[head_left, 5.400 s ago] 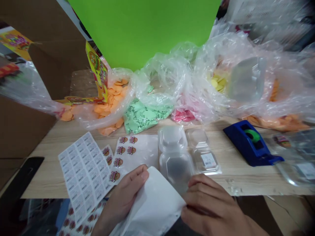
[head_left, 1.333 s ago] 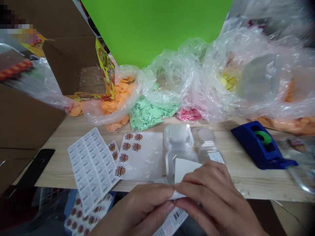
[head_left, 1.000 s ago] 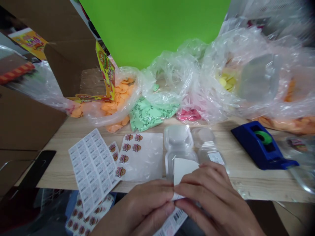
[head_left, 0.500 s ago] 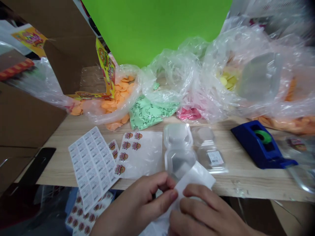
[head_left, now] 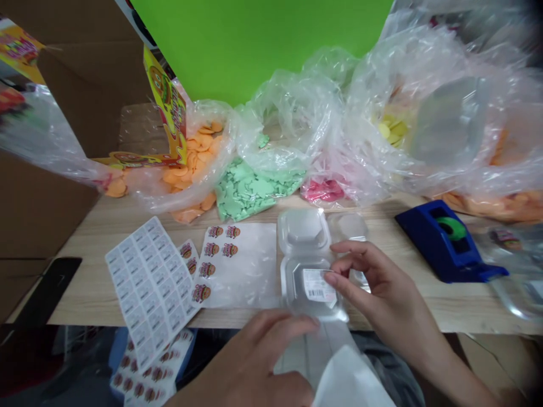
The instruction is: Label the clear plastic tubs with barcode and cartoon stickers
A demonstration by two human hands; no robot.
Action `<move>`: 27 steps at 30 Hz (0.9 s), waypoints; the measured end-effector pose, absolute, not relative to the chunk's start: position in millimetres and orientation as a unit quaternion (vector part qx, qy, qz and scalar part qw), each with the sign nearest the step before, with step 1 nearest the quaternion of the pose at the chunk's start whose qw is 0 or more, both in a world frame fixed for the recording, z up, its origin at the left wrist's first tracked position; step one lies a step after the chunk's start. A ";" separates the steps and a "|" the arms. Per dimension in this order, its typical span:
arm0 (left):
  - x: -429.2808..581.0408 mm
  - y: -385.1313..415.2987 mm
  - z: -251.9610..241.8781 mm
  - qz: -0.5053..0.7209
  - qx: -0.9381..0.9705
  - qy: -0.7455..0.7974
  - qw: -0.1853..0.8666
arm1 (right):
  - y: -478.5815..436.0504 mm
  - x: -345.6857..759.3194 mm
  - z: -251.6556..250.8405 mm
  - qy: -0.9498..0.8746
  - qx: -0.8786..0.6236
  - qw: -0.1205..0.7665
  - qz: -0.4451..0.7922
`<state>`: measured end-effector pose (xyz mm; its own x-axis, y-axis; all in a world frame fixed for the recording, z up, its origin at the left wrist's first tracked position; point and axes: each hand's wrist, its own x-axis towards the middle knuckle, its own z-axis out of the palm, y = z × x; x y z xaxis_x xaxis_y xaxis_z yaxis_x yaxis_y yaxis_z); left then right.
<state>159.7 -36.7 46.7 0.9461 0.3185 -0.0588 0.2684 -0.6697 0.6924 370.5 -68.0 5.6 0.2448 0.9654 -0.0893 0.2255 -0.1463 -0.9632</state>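
Note:
My right hand (head_left: 371,282) pinches a white barcode label (head_left: 318,287) between thumb and fingers, over the lower half of an opened clear plastic clamshell container (head_left: 303,229). The label lies against or just above the plastic; I cannot tell if it is stuck down. My left hand (head_left: 271,359) is at the table's front edge, thumb and fingers apart, a fingertip close to the container's near rim. Beside its lower fingers, below the edge, is a white sheet (head_left: 352,381); contact there is unclear. Another clear container (head_left: 350,226) stands behind my right hand, partly hidden.
Barcode label sheets (head_left: 150,282) and a burger sticker sheet (head_left: 241,265) lie to the left. A blue tape dispenser (head_left: 445,243) stands right. Behind are plastic bags with orange discs (head_left: 190,161), green pieces (head_left: 250,189) and pink pieces (head_left: 322,189), and an open cardboard box (head_left: 80,107).
My right hand has moved from the white sheet up to the clamshell with a label in its fingers. My left hand has let its thumb and fingers part; the sheet is lower.

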 end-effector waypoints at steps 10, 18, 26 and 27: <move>166.3 -25.8 54.5 -0.061 0.908 0.239 0.339 | -72.0 358.9 6.4 -0.625 -0.650 0.377 0.209; 160.5 -24.1 49.8 -0.062 0.911 0.225 0.340 | -68.1 379.0 -4.5 -0.607 -0.681 0.389 0.132; 153.4 -31.8 42.1 -0.015 0.913 0.218 0.346 | -66.9 380.2 -3.6 -0.688 -0.562 0.337 0.312; 152.7 -33.6 41.7 -0.005 0.913 0.221 0.342 | -63.3 379.4 -1.4 -0.661 -0.577 0.351 0.328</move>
